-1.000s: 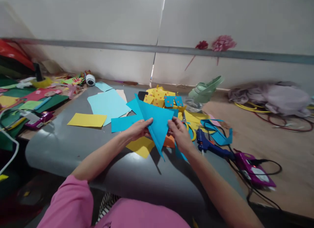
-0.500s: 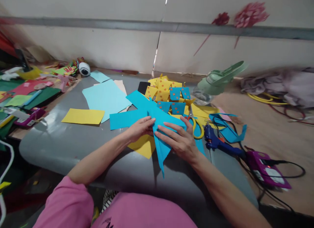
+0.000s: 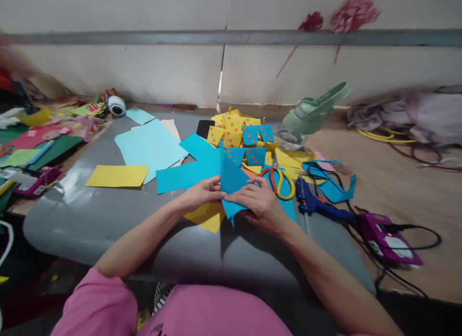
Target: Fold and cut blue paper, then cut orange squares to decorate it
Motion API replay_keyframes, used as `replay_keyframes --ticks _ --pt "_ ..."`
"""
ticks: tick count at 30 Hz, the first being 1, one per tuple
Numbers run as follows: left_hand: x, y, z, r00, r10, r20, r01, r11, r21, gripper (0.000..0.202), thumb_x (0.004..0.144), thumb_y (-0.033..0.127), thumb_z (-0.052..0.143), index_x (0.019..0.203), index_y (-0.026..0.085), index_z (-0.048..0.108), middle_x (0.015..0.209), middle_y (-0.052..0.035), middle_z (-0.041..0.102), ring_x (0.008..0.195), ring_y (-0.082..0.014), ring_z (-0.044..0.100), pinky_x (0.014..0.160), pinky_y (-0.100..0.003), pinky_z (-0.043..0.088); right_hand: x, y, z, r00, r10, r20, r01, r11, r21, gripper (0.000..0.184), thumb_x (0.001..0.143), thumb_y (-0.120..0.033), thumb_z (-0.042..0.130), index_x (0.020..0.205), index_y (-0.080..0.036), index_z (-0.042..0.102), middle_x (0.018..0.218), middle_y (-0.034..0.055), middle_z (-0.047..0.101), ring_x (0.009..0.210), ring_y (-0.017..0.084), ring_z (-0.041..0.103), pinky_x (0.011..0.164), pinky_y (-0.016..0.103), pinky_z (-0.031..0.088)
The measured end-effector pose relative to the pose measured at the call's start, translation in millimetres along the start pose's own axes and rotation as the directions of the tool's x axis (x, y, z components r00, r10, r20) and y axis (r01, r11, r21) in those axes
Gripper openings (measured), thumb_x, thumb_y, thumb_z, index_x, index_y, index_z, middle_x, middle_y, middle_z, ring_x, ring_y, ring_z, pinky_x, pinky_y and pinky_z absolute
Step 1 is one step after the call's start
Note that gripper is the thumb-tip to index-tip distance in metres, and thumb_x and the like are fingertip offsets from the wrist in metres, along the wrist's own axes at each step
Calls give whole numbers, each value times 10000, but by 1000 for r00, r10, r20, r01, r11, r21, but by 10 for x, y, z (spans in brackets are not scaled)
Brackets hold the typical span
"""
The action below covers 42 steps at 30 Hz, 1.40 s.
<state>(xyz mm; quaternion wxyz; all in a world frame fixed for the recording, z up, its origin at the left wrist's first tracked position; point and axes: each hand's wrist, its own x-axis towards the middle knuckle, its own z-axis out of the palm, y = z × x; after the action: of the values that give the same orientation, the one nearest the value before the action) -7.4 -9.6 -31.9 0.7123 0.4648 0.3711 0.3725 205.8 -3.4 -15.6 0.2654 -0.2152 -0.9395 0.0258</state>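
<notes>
Both hands meet over a folded blue paper piece (image 3: 231, 179) at the middle of a grey table (image 3: 90, 215). My left hand (image 3: 200, 194) pinches its left edge. My right hand (image 3: 258, 203) grips its lower right part, fingers curled on the paper. The paper's upper flap stands up and its point hangs toward me. Under it lie a blue strip (image 3: 180, 176) and a yellow sheet (image 3: 207, 215).
Scissors with yellow and orange handles (image 3: 279, 179) and a blue glue gun (image 3: 314, 206) lie right of my hands. A heap of dotted yellow and blue pieces (image 3: 240, 134) sits behind. Pale blue sheet (image 3: 149, 146) and yellow sheet (image 3: 117, 176) lie left. A purple device (image 3: 391, 237) with cables is far right.
The blue paper has been folded smaller and its flap lifted upright. My right hand went from lying flat on it to gripping it. The camera dipped and shifted slightly.
</notes>
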Motion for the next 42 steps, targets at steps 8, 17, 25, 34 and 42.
replay_keyframes --ticks 8,17,25,34,42 --pt "-79 27 -6 978 -20 208 -8 991 132 365 898 420 618 1212 266 722 1329 -64 667 1204 -247 624 1003 -368 519 46 -59 23 808 584 71 -569 744 350 389 921 -555 567 704 -235 614 616 -2 616 605 190 567 578 315 423" --pt "-47 42 96 997 51 -53 -39 979 202 570 759 677 705 1013 166 701 951 -46 676 830 -153 622 716 -238 520 57 -52 -11 780 605 158 -601 655 457 357 881 -561 611 850 -208 655 797 29 692 724 207 614 662 329 470" --pt "-66 -3 84 996 87 -18 -74 929 362 565 813 725 597 746 165 559 687 27 501 642 -101 469 596 -224 400 71 51 20 613 790 -17 -556 446 702 524 765 -566 756 1133 -234 586 1145 76 656 986 222 619 863 369 503" --pt "-114 -5 148 986 163 -34 -111 795 596 514 909 622 496 645 181 511 611 27 487 597 -105 436 560 -238 329 88 -25 -6 630 773 73 -493 325 807 346 762 -517 774 868 -213 646 790 -6 621 754 159 565 714 298 482" --pt "-118 -70 143 970 238 -40 -180 823 539 394 890 543 609 895 162 710 799 -24 664 708 -130 537 627 -235 413 82 -47 19 673 727 140 -424 223 878 287 755 -470 787 821 -210 685 793 -9 663 742 152 581 718 298 488"
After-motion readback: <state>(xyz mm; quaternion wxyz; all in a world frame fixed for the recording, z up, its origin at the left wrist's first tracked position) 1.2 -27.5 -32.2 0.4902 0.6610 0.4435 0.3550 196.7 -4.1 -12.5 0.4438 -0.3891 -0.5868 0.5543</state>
